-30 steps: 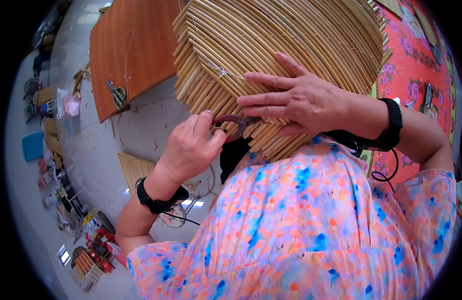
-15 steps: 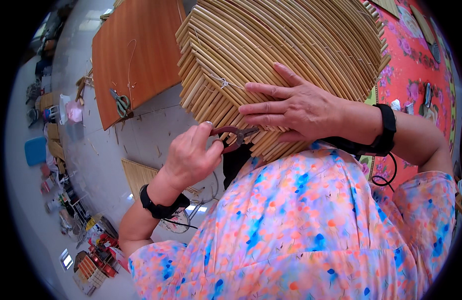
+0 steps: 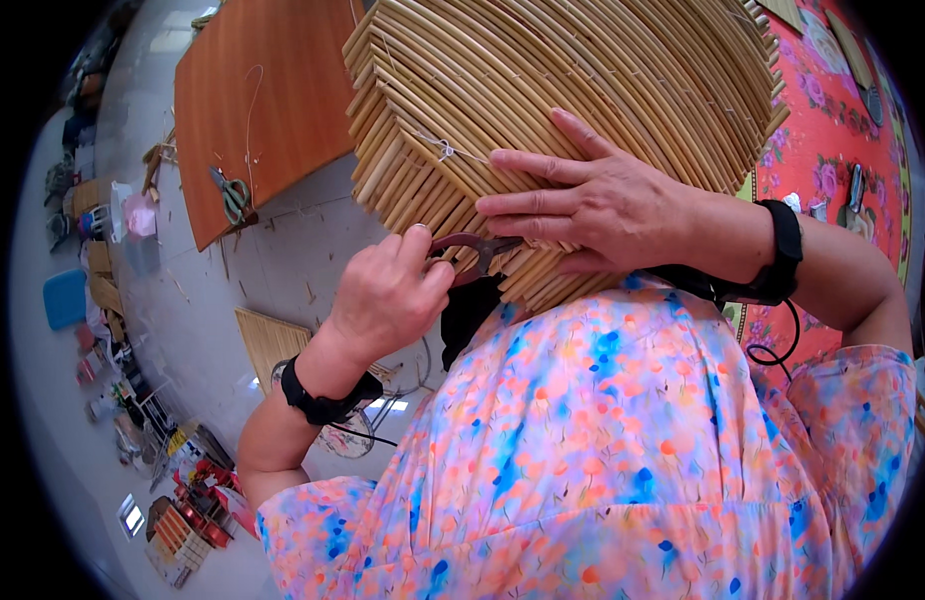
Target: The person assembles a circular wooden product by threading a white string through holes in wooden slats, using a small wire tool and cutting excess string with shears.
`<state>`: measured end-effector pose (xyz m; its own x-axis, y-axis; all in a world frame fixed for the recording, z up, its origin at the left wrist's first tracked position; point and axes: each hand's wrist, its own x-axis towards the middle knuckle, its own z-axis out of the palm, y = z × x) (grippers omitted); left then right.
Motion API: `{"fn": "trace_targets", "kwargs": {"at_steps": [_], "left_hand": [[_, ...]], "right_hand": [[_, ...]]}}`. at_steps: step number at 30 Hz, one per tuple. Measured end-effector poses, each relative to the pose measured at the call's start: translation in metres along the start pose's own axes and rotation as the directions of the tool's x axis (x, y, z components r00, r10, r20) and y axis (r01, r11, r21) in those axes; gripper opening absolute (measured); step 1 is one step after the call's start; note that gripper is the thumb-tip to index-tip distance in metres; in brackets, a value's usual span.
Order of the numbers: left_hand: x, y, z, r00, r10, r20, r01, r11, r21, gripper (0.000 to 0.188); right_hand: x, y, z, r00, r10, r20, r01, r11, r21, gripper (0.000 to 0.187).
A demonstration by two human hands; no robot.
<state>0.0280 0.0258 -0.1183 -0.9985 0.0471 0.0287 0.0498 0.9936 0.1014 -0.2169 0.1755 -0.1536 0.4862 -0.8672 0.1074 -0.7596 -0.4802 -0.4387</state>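
head view: i see left hand (image 3: 391, 292) clenched round pliers (image 3: 483, 246), tips at near edge of reed mat (image 3: 573, 85), close above floral top (image 3: 603, 420); right hand (image 3: 628, 208) fingers extended, flat on mat. i'd press mat steady, align jaws with stick ends, squeeze gradually.

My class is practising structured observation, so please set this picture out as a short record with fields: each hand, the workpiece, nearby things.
Left hand: grips dark-red-handled pliers, tips at the stick panel's lower edge
Right hand: spread on the stick panel
Workpiece: tan sticks side by side, with knotted white string
Left side: green-handled scissors at the orange-brown board's lower edge
Right side: red floral cloth
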Motion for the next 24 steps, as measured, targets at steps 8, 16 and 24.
{"fn": "trace_targets", "kwargs": {"at_steps": [8, 16, 24], "left_hand": [[-0.004, 0.001, -0.018, 0.999, -0.040, -0.006, 0.038, 0.980, -0.193, 0.016], [0.010, 0.000, -0.040, 0.991, -0.132, 0.023, 0.134, 0.988, -0.077, 0.010], [-0.040, -0.063, -0.070, 0.901, -0.409, 0.147, 0.434, 0.862, -0.261, 0.007]], "right_hand": [[0.002, 0.001, 0.003, 1.000, -0.001, -0.027, 0.000, 1.000, -0.018, 0.066], [0.000, 0.001, -0.001, 0.999, -0.001, -0.039, 0.000, 0.999, -0.034, 0.052], [0.004, -0.005, -0.010, 0.998, 0.006, 0.068, 0.001, 0.995, -0.100, 0.072]]}}
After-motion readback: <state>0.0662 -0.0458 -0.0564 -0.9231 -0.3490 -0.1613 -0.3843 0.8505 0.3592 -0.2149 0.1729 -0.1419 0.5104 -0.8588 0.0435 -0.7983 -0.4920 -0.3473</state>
